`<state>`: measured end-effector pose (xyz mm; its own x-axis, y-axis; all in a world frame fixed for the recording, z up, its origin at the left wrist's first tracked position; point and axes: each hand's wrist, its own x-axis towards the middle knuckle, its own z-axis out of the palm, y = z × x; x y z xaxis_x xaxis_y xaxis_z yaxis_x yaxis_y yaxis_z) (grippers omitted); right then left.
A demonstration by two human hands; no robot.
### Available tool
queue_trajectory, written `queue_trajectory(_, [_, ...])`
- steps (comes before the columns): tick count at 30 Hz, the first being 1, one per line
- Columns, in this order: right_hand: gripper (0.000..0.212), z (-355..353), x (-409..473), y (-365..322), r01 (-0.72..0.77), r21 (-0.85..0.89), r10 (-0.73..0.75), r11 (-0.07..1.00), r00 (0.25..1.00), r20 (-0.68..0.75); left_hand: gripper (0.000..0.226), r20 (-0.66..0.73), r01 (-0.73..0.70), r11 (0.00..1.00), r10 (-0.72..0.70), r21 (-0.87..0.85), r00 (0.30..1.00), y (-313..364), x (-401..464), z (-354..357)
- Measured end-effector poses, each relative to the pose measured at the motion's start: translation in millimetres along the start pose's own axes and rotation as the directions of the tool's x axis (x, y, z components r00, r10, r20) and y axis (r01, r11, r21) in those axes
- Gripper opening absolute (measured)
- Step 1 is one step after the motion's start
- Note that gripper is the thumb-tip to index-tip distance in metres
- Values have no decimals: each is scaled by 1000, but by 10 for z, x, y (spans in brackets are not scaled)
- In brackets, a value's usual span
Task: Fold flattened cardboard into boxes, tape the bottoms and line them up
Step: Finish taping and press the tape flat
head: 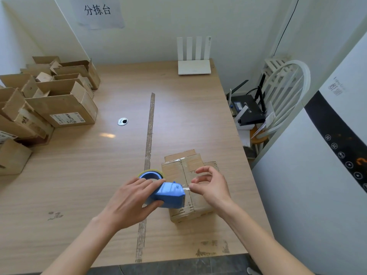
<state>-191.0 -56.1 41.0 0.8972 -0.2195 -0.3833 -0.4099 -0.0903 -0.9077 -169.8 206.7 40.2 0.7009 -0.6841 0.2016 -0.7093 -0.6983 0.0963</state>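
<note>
Head view shows me both hands low over the tabletop, working at a cardboard box that sits right of a long strip of old tape running down the wood. My left hand has its grip curled round a blue tape dispenser, thumb underneath and fingers over the top, with the roll's yellowish rim showing behind. My right hand pinches the free end of the clear tape between thumb and forefinger, just off the dispenser's mouth; the other fingers are loosely raised. The box lies with its closed flaps up, directly beneath both hands, and clear tape already shines across its far part (I cannot tell how well it is stuck).

Far left, a cluster of folded boxes stands crowded together with open flaps, one bearing a white label. A round cable hole sits between them and the strip. At the far edge rests a white router with four upright antennas. Beyond the right edge stand a white chair and a tall white appliance.
</note>
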Motion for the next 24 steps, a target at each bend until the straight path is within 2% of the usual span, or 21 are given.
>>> queue_trajectory(2, [36, -4, -56, -3, 89, -89, -91, 992, 996, -20, 54, 19, 63, 997, -62, -45, 998, 47, 9, 3])
queue_trajectory(5, [29, 22, -179, 47, 158, -173, -151, 972, 987, 51, 55, 36, 223, 969, -221, -105, 975, 101, 33, -9])
queue_trajectory(8, [23, -200, -192, 119, 138, -220, -134, 966, 990, 32, 75, 16, 339, 939, -338, -61, 941, 25, -72, -30])
queue_trajectory(10, [24, -483, -160, 169, 102, -233, -108, 967, 994, -10, 85, 86, 449, 893, -445, -24, 891, -47, -191, -94])
queue_trajectory(11, [24, -596, -165, 188, 95, -256, -94, 962, 995, 15, 84, 139, 483, 876, -476, -13, 868, -68, -246, -119])
queue_trajectory(14, [23, -713, -217, 283, 77, -308, -61, 948, 996, 63, 75, 217, 508, 861, -492, -26, 843, 9, -342, -135])
queue_trajectory(24, [27, -669, -136, 433, 161, -375, -159, 913, 987, 37, 69, 232, 599, 793, -566, -110, 791, 156, -513, 127])
